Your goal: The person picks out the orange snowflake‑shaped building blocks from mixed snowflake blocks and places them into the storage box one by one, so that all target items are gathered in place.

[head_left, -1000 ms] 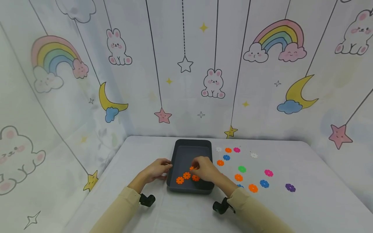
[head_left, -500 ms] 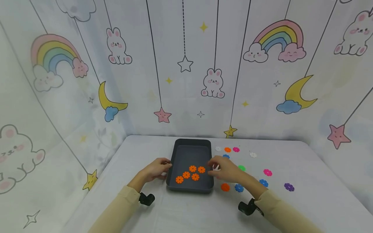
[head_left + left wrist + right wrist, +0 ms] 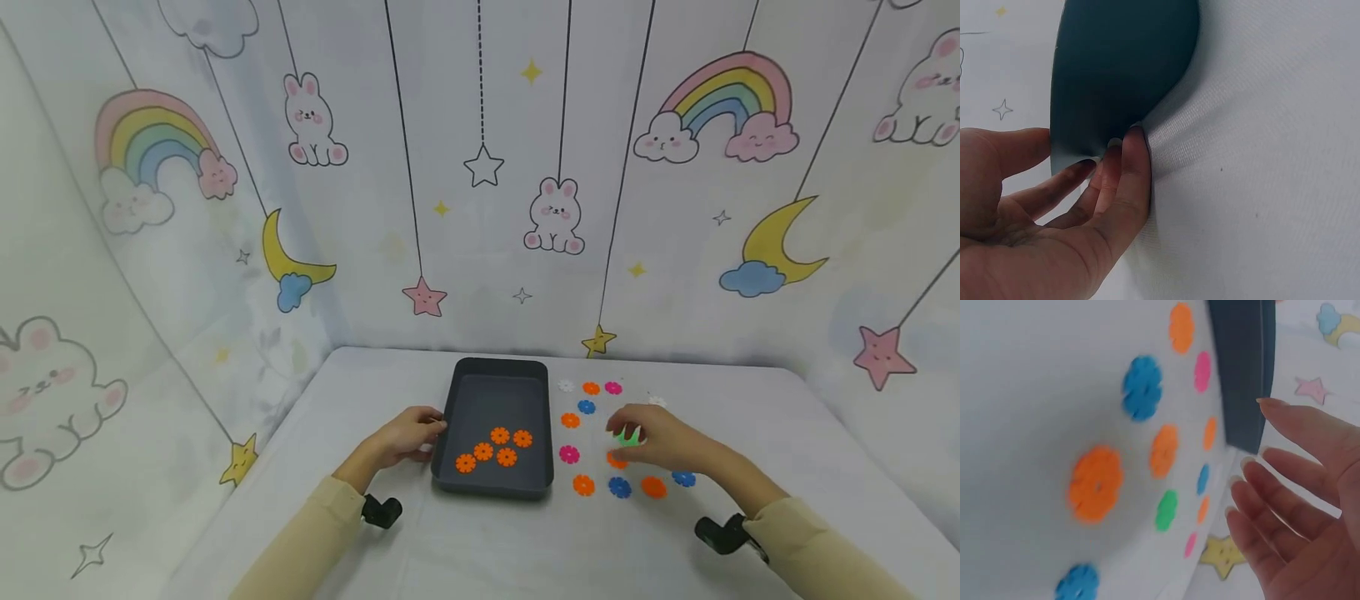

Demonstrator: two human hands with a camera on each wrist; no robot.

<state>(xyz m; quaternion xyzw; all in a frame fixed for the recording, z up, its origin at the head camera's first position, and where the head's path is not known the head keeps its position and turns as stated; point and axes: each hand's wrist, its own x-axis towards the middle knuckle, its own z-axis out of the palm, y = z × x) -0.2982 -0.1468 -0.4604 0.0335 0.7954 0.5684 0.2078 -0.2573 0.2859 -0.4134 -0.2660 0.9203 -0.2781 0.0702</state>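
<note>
A dark grey tray [image 3: 459, 400] sits mid-table with several orange flower discs [image 3: 500, 435] in its near half. My left hand [image 3: 420, 429] rests against the tray's left wall; in the left wrist view its fingertips [image 3: 1130, 147] touch that wall [image 3: 1122, 69]. My right hand [image 3: 637, 429] hovers to the right of the tray, fingers straight and holding nothing. It is just above a green disc [image 3: 627, 435] and an orange disc [image 3: 617, 460]. The right wrist view shows the fingers [image 3: 1272, 506] spread over the green disc [image 3: 1166, 510] and orange discs [image 3: 1095, 484].
Loose discs lie right of the tray: white [image 3: 566, 386], orange [image 3: 592, 387], pink [image 3: 613, 387], blue [image 3: 587, 407], pink [image 3: 569, 454], and a front row of orange [image 3: 583, 484], blue [image 3: 619, 487] and orange [image 3: 653, 487]. Patterned cloth walls stand behind and beside the table.
My right hand let go of an orange disc in the tray, then moved right, out over the loose discs. The left hand has stayed on the tray's wall.
</note>
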